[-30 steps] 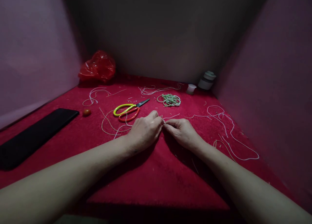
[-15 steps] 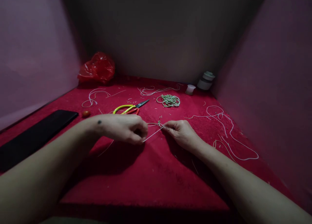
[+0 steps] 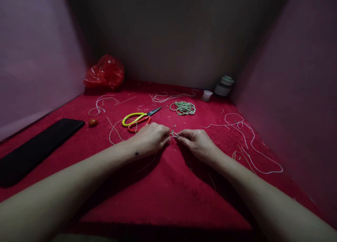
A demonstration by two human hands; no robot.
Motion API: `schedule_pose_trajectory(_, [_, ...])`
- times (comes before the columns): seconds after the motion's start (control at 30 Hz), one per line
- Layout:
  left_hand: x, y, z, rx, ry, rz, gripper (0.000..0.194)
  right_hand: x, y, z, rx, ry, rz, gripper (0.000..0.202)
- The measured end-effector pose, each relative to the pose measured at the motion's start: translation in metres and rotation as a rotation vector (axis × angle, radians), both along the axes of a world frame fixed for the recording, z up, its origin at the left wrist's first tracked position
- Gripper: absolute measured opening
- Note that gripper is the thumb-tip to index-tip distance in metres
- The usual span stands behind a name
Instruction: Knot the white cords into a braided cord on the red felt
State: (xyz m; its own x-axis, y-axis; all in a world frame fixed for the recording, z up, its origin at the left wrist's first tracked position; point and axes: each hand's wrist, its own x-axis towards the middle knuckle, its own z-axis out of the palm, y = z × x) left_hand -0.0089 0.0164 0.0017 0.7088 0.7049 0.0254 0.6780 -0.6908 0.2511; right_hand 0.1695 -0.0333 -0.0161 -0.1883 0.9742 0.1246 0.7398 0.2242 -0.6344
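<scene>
Between my hands a thin pale cord (image 3: pixel 173 135) forms a small knotted loop, low over the red cloth. My left hand (image 3: pixel 155 138) is closed in a pinch on the cord at the left of the loop. From the right, my right hand (image 3: pixel 195 140) pinches the same cord between thumb and fingertips. Loose cord ends trail under and beside my left wrist. Scissors (image 3: pixel 143 117) with one yellow and one red handle lie just beyond my left hand. A tangled green-and-white braided cord (image 3: pixel 184 108) rests a little farther back.
A black flat case (image 3: pixel 39 147) and a small brownish-red round object (image 3: pixel 93 122) lie at left. A red plastic bag (image 3: pixel 105 73) sits at the back left. A white spool (image 3: pixel 206 95) and a lidded jar (image 3: pixel 224 86) stand at the back right. Loose cord (image 3: pixel 252 143) curls along the right.
My left hand has moved right, close to my right hand, and the cord stretch between them is shorter. My right hand has stayed nearly in place, still pinching the cord.
</scene>
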Motion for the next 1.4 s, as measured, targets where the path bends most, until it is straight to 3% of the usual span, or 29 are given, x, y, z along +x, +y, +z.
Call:
schedule_pose_trajectory(0.1, [-0.012,0.009,0.010,-0.053,0.146,0.034,0.022,0.006,0.001,0.006,-0.032,0.000,-0.032,0.019])
schedule_pose_trajectory(0.27, [-0.031,0.018,0.028,0.000,0.330,0.048,0.018,0.016,0.002,0.014,-0.091,-0.024,-0.021,0.018])
schedule_pose_trajectory(0.4, [-0.036,0.009,0.040,-0.128,0.381,-0.062,0.019,0.021,0.002,0.016,-0.140,-0.030,-0.031,0.018])
schedule_pose_trajectory(0.53, [-0.034,-0.003,0.051,-0.343,0.315,-0.232,0.021,0.025,0.003,0.017,-0.161,-0.053,-0.041,0.019])
schedule_pose_trajectory(0.6, [-0.032,-0.007,0.052,-0.404,0.297,-0.257,0.019,0.027,0.003,0.018,-0.178,-0.064,-0.032,0.019])
schedule_pose_trajectory(0.7, [-0.026,-0.008,0.045,-0.350,0.234,-0.200,0.021,0.028,0.003,0.020,-0.196,-0.089,-0.023,0.021])
schedule_pose_trajectory(0.87, [-0.003,-0.012,0.016,-0.082,0.025,0.011,0.034,0.028,0.002,0.025,-0.226,-0.118,0.033,0.023])
schedule_pose_trajectory(1.03, [0.016,-0.022,-0.008,0.180,0.102,0.177,0.029,0.025,-0.003,0.036,-0.263,-0.098,0.093,0.024])
schedule_pose_trajectory(1.3, [0.015,-0.021,-0.010,0.201,0.148,0.159,0.024,0.045,-0.003,0.047,-0.316,-0.319,0.050,0.024])
schedule_pose_trajectory(1.4, [0.013,-0.022,-0.007,0.163,0.125,0.123,0.023,0.047,0.000,0.043,-0.169,-0.407,-0.071,0.015])
